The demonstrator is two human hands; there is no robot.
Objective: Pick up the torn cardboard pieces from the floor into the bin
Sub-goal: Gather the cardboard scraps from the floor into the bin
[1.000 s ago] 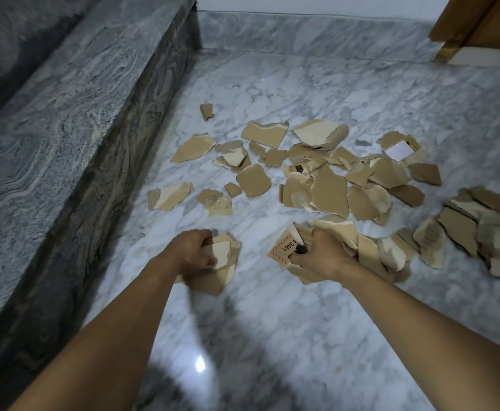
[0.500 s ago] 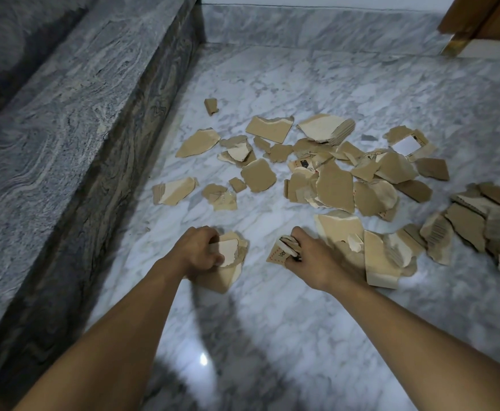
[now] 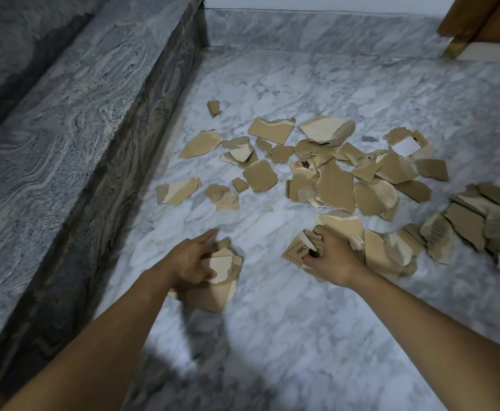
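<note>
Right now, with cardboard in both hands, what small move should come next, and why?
Probably the left hand reaches forward for the nearest loose pieces: its forefinger points that way over its stack, the right hand grips a bundle, and no bin is in view.

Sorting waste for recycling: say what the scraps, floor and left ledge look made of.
Scraps: corrugated cardboard, matte brown; fluted edges and paler torn layers show.
Floor: polished white-grey marble or a marble-look tile; veining and a soft sheen.
Ledge: darker grey stone, probably granite; swirled banding, smooth face.
</note>
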